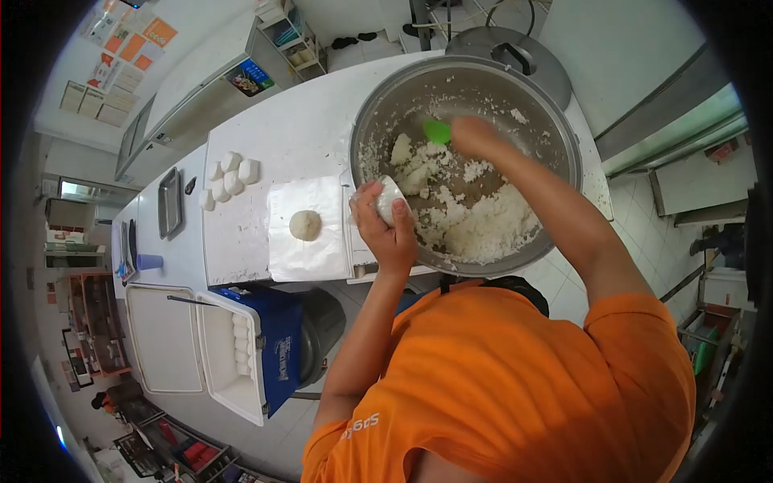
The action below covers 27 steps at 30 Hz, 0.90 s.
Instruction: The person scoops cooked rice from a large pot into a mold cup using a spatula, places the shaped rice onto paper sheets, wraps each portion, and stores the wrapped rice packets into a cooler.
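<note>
left hand [389, 240]: its fingers were wrapped around a white bowl [393, 201], at the left edge of the pot.
right hand [477, 136]: its fingers were curled in tight, holding a green scoop [437, 131] over the inside of the pot.
pot [573, 153]: it was big, round and gray, and it sat on the white tabletop [282, 149].
rice [487, 229]: it was white. a big heap lay in the near part of the pot, and small bits stuck to the wall.
sheet [330, 262]: it lay flat on the tabletop, left of the pot.
ball [305, 225]: it was round and pale, and it sat on the sheet.
packs [229, 179]: they were white and sat close together, past the sheet.
lid [555, 80]: it was gray, with a black handle, just behind the pot.
cooler [278, 350]: it was blue and white, below the tabletop, with white lumps inside.
</note>
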### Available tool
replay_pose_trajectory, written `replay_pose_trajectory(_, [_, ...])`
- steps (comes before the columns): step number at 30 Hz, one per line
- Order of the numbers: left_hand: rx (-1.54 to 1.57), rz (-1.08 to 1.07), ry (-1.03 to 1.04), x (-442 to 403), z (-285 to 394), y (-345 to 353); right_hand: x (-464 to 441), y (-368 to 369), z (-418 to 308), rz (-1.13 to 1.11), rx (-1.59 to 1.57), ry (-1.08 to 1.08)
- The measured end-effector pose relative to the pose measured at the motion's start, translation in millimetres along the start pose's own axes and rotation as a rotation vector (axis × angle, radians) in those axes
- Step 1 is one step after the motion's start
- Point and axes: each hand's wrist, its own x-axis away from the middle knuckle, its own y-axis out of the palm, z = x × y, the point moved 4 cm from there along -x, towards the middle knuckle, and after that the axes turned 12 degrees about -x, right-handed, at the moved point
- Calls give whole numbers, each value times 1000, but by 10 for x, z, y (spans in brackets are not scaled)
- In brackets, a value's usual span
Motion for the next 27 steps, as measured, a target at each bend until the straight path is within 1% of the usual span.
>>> replay_pose_trajectory(3, [12, -19, -25, -6, -4, 24, -686, 607, 377, 69, -81, -164])
replay_pose_trajectory(6, [-59, -78, -11, -24, 4, 37, -243, 556, -265, -17, 69, -447])
replay_pose_trajectory(9, [-103, -119, -29, -63, 31, 93, 275, 737, -599, -290, 385, -759])
replay_pose_trajectory(10, [-124, -169, -54, -74, 54, 98, 435, 765, -569, -331, 324, -690])
replay_pose_trajectory(12, [-208, -203, -22, -105, 101, 123, 672, 752, -513, -400, 209, -554])
replay_pose_trajectory(15, [-292, -217, -20, -146, 143, 141, 911, 558, -418, -561, 301, -734])
replay_pose_trajectory(18, [-348, -222, -19, -116, 170, 150, 858, 455, -126, -905, 165, -759])
replay_pose_trajectory(19, [-366, -213, -14, -133, 170, 153, 858, 398, 11, -897, 56, -735])
replay_pose_trajectory(21, [-276, -247, -46, -126, 153, 128, 896, 273, 270, -886, -153, -698])
replay_pose_trajectory(22, [-233, -259, -56, -149, 138, 111, 945, 125, 290, -801, -160, -680])
replay_pose_trajectory(24, [-71, -372, -219, -203, 18, 94, 1284, -386, 155, -621, -179, -638])
replay_pose_trajectory(25, [15, -433, -300, -210, -6, 93, 1416, -639, 46, -487, -75, -580])
replay_pose_trajectory(26, [222, -565, -560, -170, -34, 143, 1554, -897, -95, -352, 25, -518])
replay_pose_trajectory(27, [463, -622, -736, -156, 17, 223, 1657, -1058, -205, -214, 121, -452])
